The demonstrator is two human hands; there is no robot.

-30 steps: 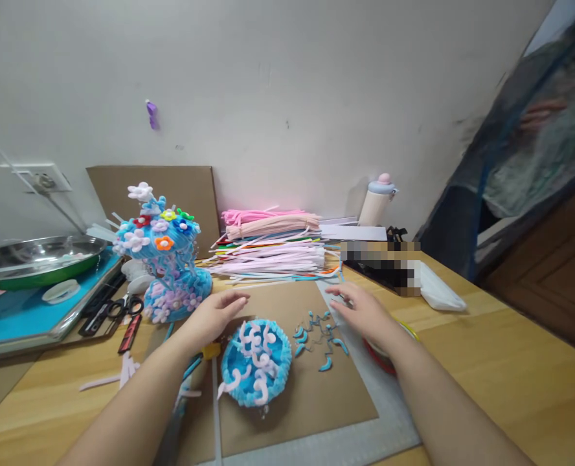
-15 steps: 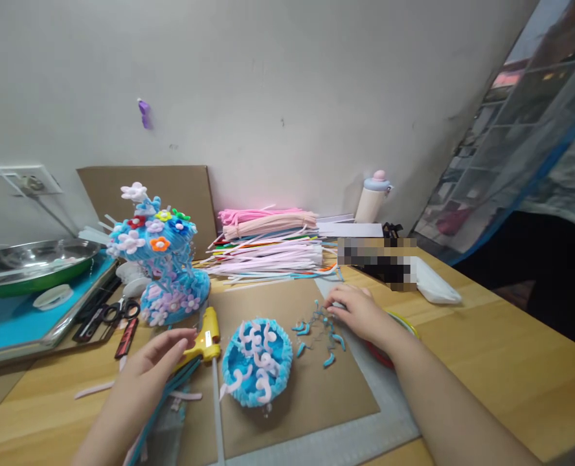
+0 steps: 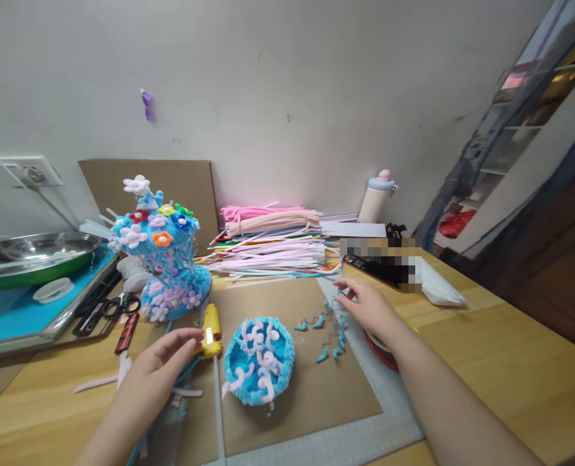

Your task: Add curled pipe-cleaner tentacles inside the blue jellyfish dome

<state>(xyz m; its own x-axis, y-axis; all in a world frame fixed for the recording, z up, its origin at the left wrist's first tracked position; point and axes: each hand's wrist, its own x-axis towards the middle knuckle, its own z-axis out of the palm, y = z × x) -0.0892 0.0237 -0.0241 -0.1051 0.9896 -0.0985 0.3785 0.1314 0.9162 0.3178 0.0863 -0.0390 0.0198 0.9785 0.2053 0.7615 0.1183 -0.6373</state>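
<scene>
My right hand (image 3: 365,307) pinches the upper end of a bunch of thin wires with curled blue fuzzy tips (image 3: 320,321), which spread out over the cardboard. Beside the yellow glue gun (image 3: 212,330), my left hand (image 3: 164,356) is open, its fingers slightly bent and holding nothing. Between the hands sits a round blue pipe-cleaner piece (image 3: 234,372) with pale pink curls inside. Behind the left hand stands a blue pipe-cleaner model (image 3: 171,233) covered in coloured flowers.
A cardboard sheet (image 3: 316,408) lies over a grey cutting mat (image 3: 399,421). Bundles of pipe cleaners (image 3: 272,246) are stacked by the wall. Scissors (image 3: 121,305) and a metal bowl (image 3: 30,255) are at left. A bottle (image 3: 375,200) and a white packet (image 3: 443,285) are at right.
My right hand has shifted slightly right and up, and the blue-tipped wires have swung into a different spread. My left hand has barely moved. The view has turned a little.
</scene>
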